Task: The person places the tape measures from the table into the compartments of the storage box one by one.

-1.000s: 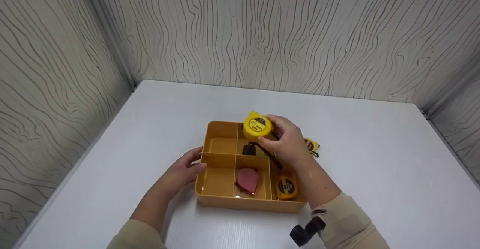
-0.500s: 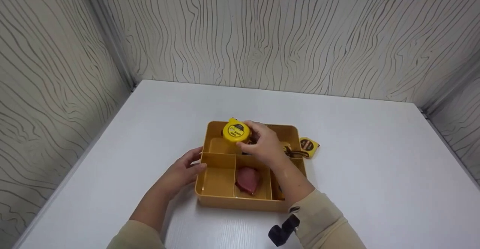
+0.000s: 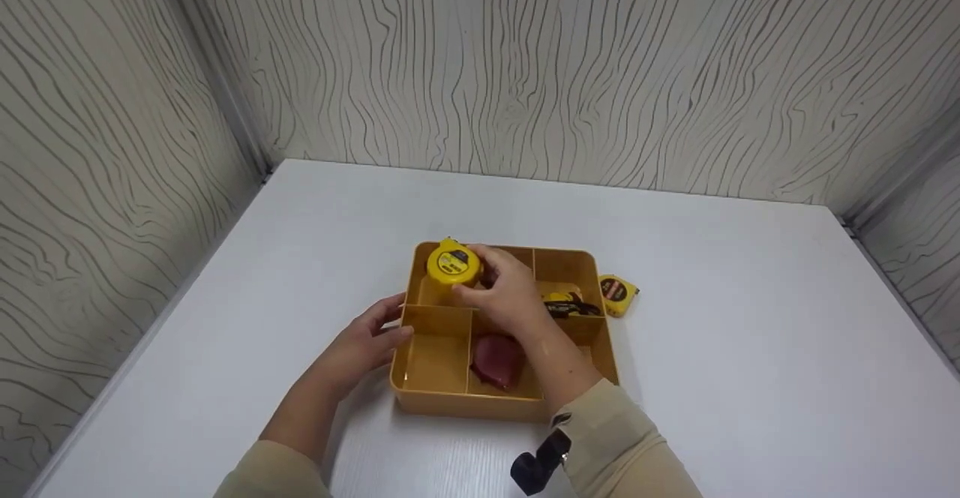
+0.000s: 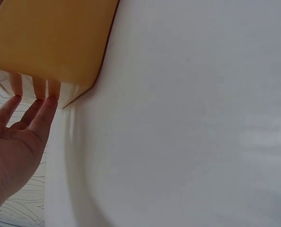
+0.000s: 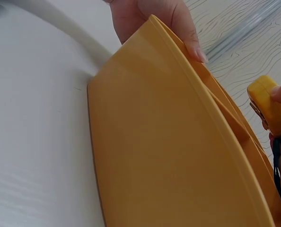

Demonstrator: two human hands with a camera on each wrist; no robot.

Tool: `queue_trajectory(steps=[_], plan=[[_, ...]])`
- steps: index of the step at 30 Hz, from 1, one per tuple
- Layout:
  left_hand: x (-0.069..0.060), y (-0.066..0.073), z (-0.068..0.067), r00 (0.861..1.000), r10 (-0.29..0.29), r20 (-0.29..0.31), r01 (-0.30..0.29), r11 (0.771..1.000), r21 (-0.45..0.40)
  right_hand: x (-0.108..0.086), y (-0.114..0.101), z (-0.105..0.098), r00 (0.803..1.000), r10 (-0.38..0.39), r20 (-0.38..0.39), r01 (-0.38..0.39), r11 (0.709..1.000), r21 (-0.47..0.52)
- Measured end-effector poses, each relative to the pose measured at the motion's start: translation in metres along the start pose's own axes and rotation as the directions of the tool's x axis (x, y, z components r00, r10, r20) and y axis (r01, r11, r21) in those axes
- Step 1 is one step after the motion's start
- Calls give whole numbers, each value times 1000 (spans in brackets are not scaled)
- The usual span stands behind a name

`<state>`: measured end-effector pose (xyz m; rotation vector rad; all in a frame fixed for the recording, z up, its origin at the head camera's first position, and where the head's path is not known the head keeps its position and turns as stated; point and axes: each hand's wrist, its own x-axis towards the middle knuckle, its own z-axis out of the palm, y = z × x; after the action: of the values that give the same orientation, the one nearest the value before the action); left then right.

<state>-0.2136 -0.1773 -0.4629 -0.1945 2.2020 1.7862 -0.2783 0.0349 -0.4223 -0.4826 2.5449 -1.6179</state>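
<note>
My right hand (image 3: 508, 293) holds a round yellow tape measure (image 3: 454, 264) by its right side, above the back-left compartment of the orange divided box (image 3: 472, 406). In the right wrist view a black strap (image 5: 276, 163) hangs from this tape measure. At the box's left side is my left hand (image 3: 366, 346), its thumb over the rim and its fingertips (image 4: 49, 101) against the outer wall. A pink rounded object (image 3: 496, 361) lies in the front-middle compartment. Something yellow with a black strap (image 3: 566, 305) lies in the back-right one. My right arm partly hides the front-right compartment.
Outside the box, close to its right wall, a yellow tape measure (image 3: 618, 295) lies on the white table (image 3: 750, 333). Wood-patterned panels (image 3: 525, 70) stand behind the table and at its sides. A black device (image 3: 540, 464) is worn on the right wrist.
My right hand has carried the yellow tape measure leftward, from over the back-middle compartment to over the back-left one. My left hand and the box have stayed put.
</note>
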Motion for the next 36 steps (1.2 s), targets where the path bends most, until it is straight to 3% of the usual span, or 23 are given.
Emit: queue_trajectory(steps=[9,19,24,29,36], plan=[[-2,2,1,1000,0,-1,0,1000,-2,1,-2,6,1000,15,14,-15,999,-44],[-1,2,1,1000,-10,-10,10,1000,6,1,4,12,1000,5,29,4,957,-291],[-2,2,0,1000,1,1,-1,1000,-7,2,2,11,997,-35,65,54,945,-321],[-1,0,-1,1000,4,2,-4,1000,-7,1,2,8,994,-16,111,53,940,-337],[0,0,0,1000,8,-1,-8,1000,0,1,2,5,994,-19,106,53,943,-328]])
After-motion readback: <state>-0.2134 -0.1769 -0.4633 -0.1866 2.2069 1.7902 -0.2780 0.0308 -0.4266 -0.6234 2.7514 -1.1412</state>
